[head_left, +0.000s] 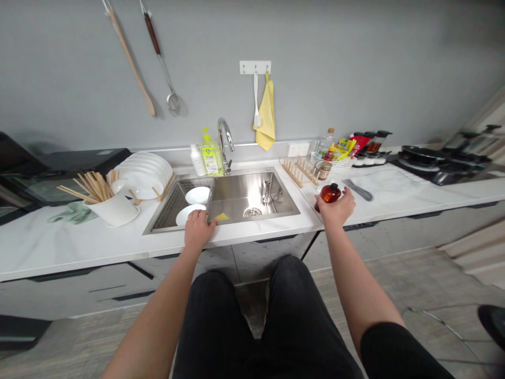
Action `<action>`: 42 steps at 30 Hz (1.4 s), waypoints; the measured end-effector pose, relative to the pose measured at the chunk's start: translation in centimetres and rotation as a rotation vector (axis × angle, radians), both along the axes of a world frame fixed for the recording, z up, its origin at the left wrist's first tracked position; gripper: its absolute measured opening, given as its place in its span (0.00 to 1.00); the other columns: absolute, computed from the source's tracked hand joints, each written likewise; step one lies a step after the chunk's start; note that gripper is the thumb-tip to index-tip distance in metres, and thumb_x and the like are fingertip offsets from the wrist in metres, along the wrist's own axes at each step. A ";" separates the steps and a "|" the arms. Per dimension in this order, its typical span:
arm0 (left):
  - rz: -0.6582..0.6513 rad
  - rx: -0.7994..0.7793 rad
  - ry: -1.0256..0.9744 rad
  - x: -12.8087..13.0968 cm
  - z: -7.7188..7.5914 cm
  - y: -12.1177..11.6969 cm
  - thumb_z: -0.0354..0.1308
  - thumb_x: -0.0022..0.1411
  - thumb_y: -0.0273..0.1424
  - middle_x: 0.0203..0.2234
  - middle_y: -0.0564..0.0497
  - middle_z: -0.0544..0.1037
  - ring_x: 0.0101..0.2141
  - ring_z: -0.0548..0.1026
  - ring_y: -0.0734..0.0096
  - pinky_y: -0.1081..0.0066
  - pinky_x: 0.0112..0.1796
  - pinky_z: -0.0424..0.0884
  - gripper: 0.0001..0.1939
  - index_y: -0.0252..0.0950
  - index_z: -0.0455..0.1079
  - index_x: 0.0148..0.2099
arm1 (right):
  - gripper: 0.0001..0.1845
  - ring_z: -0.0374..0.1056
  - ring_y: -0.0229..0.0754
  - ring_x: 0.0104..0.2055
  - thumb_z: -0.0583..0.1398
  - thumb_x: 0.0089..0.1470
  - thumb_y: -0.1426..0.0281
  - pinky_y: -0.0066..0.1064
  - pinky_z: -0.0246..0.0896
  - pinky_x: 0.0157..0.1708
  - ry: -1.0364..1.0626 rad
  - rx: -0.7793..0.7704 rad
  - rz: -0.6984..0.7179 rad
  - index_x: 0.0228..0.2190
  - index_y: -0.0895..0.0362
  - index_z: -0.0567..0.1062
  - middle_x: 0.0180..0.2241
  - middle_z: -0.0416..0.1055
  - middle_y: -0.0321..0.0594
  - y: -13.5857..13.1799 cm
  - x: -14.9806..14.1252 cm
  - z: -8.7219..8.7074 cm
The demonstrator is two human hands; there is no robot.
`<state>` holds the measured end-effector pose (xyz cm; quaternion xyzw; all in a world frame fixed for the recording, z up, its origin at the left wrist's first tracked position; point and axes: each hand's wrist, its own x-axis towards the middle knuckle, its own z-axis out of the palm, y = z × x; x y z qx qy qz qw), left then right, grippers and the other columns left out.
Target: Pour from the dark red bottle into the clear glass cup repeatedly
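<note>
My right hand (335,207) is shut around a small amber-red glass bottle (330,193) with a black cap, above the white marble counter (398,195) to the right of the sink. My left hand (199,231) rests at the front of the stainless steel sink (252,197), its fingers at the corner of a wire drainer rack (173,202). Close to those fingers lie a white plate (190,214), a second white plate (197,195) and a yellow sponge (221,217). Whether the left hand grips the rack is hard to tell.
A chrome faucet (225,145) and a dish soap bottle (211,155) stand behind the sink. To the left are stacked white plates (144,175) and chopsticks in a white holder (112,208). Right: wooden rack (300,172), condiment basket (335,160), stove with pans (437,164).
</note>
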<state>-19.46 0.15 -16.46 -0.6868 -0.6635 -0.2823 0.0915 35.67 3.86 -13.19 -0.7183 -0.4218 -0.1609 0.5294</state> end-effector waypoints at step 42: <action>-0.670 -0.252 0.340 14.4 18.3 2.0 0.58 0.77 0.37 0.43 0.40 0.87 0.45 0.85 0.52 0.59 0.47 0.75 0.14 0.37 0.83 0.50 | 0.56 0.76 0.61 0.67 0.80 0.47 0.52 0.54 0.68 0.71 0.233 -0.278 1.392 0.71 0.50 0.68 0.67 0.77 0.50 -0.7 -19.8 -1.8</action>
